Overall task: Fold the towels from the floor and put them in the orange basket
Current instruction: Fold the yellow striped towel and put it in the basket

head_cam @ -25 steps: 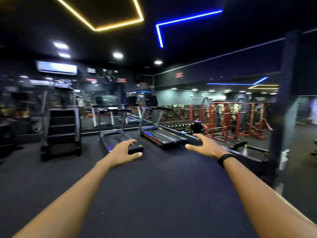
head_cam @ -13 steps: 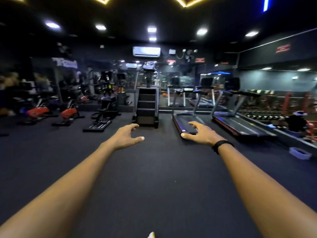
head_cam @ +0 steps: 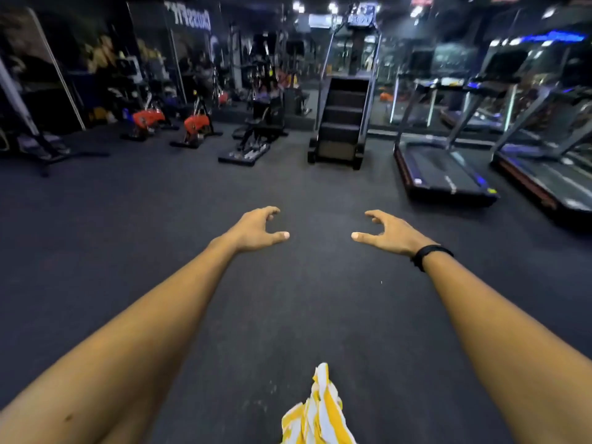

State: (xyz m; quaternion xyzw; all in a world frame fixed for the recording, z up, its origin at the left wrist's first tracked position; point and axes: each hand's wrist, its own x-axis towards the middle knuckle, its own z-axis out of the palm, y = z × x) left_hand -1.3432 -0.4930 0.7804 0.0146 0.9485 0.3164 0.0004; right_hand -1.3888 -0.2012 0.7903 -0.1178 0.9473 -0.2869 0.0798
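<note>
1. Lying at the bottom edge of the head view, the towel (head_cam: 315, 415) is a crumpled heap of soft cloth in yellow and white stripes, on the floor (head_cam: 320, 299) and partly cut off by the frame. It sits between the 2 forearms, well nearer the person than either hand.
2. Beyond the towel, the floor is a dark, matte, finely speckled surface, rubber by the look of it.
3. Farther out from the towel, the left hand (head_cam: 256, 230) and right hand (head_cam: 389, 233) hover above the floor, apart from each other. Their fingers are loosely curled, thumbs pointing inward, and hold nothing. A black band (head_cam: 429, 255) circles the right wrist.
4. Risks, as I judge them: the hands reach past the towel, so a grab made without drawing them back would close on bare floor. The limp cloth may also be lifted by a fold rather than a corner, which would leave it bunched and hard to fold flat.
5. The orange basket is not in view, so where the folded towel must go cannot be told from here.
6. Far beyond the towel stand hard metal machines: a stair climber (head_cam: 344, 120) straight ahead and 2 treadmills (head_cam: 442, 171) to its right.
</note>
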